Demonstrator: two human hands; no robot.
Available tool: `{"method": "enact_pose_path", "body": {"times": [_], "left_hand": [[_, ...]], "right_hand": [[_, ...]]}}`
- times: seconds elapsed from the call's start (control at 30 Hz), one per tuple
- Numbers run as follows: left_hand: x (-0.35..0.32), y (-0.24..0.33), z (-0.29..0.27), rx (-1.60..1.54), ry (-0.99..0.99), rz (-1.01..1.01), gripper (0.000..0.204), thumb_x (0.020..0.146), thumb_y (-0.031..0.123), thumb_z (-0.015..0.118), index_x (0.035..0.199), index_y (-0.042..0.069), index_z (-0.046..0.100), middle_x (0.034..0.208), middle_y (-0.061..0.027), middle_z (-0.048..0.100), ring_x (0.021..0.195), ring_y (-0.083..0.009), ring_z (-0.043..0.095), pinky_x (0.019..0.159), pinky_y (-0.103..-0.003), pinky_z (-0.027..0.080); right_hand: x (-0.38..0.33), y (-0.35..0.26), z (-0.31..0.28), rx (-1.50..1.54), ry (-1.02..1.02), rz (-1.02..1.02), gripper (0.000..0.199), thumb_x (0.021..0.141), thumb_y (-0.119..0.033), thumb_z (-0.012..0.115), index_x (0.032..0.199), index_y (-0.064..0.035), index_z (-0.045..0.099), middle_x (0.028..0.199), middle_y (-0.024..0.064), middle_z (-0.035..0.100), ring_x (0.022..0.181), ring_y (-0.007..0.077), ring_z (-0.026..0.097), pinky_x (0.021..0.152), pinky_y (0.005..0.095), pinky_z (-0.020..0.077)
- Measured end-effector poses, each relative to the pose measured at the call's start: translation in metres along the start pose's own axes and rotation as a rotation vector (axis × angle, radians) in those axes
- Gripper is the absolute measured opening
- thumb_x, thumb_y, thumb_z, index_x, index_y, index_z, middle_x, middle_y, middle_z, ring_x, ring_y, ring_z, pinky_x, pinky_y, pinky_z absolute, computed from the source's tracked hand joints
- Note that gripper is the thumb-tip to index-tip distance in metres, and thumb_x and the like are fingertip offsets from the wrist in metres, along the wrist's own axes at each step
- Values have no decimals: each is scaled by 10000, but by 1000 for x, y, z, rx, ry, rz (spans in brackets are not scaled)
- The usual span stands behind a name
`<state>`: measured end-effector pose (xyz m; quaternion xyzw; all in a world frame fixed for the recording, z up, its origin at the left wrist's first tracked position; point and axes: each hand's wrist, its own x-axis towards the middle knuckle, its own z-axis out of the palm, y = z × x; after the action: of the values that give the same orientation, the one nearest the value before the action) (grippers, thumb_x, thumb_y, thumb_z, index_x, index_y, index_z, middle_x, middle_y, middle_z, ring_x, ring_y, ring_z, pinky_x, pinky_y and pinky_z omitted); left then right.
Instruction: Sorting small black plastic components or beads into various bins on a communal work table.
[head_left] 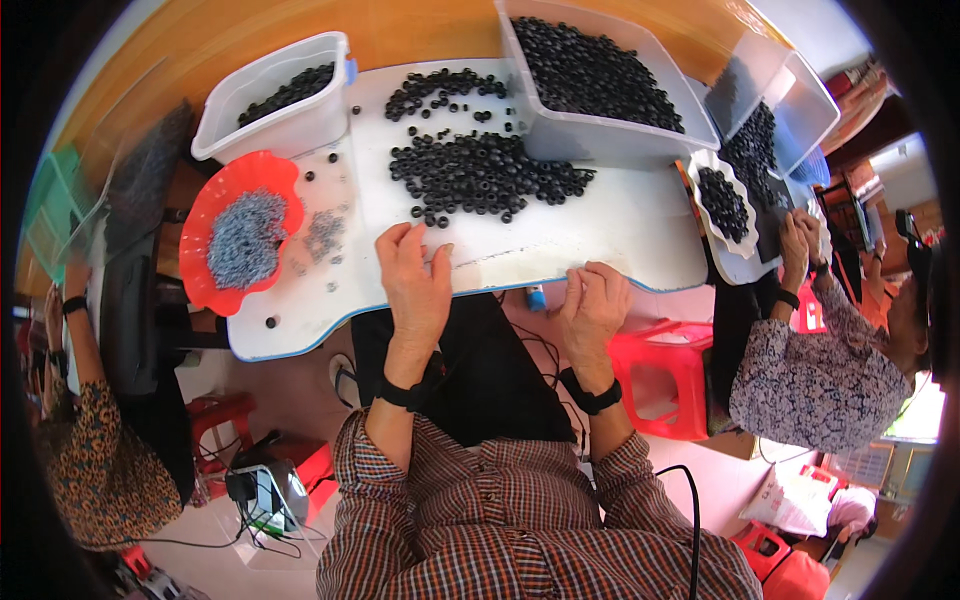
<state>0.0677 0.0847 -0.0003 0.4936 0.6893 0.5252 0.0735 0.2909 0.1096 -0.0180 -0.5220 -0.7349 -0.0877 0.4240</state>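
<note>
My left hand point(416, 290) is at the front of the white table, palm down. Its thumb and forefinger are apart, with nothing visible between them. Just beyond its fingertips lies a loose pile of small black ring-shaped parts point(470, 175). My right hand point(595, 308) rests at the table's blue front edge, its fingers curled in beside the thumb. Whatever those fingers may hold is hidden. Left of my left hand stands a red scalloped bowl point(195, 240) heaped with small grey metal pieces point(245, 240). More grey pieces point(323, 235) are scattered beside the bowl.
A large translucent bin point(600, 150) of black parts stands at the back right, a smaller white tub point(275, 130) at the back left. At right a co-worker point(830, 370) handles parts near a white scalloped dish point(745, 240). Another person point(110, 450) sits left. A red stool point(660, 375) stands below.
</note>
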Motion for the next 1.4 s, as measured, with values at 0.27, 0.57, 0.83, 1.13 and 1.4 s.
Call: {"method": "enact_pose_path", "body": {"times": [0.27, 0.57, 0.83, 1.13, 1.4], "left_hand": [[1, -3, 1, -82, -1, 11, 400, 796, -5, 689, 1173, -60, 566, 1182, -183, 489, 859, -265, 581, 749, -337, 517], [19, -8, 6, 75, -54, -3, 614, 742, 53, 782, 1264, -79, 487, 1124, -191, 466, 813, -265, 596, 683, -343, 540], [55, -8, 2, 98, -156, -82, 627, 750, 69, 777, 1265, -96, 459, 1118, -245, 459, 874, -391, 593, 732, -404, 520], [94, -20, 4, 190, -223, -111, 393, 784, 24, 703, 1092, -112, 499, 1058, -307, 475, 891, -445, 576, 762, -444, 501], [141, -36, 28, 296, -238, -21, 291, 762, 35, 709, 986, -91, 573, 1007, -336, 537, 922, -460, 570, 824, -451, 502]], "right_hand": [[15, -40, 17, 181, -72, 4, 171, 803, -39, 686, 969, -46, 648, 1003, 106, 598, 919, 287, 574, 799, 396, 416], [56, -81, 25, 449, -405, 215, 403, 825, 1, 648, 1217, 2, 555, 1149, 201, 519, 917, 343, 595, 772, 412, 523], [67, -78, 52, 340, -382, 63, 452, 822, -1, 655, 1260, -15, 544, 1192, 192, 490, 910, 312, 594, 760, 375, 522], [66, -76, 57, 372, -356, 59, 467, 798, 17, 656, 1249, -4, 538, 1197, 196, 486, 974, 360, 583, 795, 411, 517], [64, -70, 61, 405, -325, 61, 457, 782, 31, 663, 1224, 8, 550, 1176, 192, 496, 966, 361, 585, 796, 404, 523]]}}
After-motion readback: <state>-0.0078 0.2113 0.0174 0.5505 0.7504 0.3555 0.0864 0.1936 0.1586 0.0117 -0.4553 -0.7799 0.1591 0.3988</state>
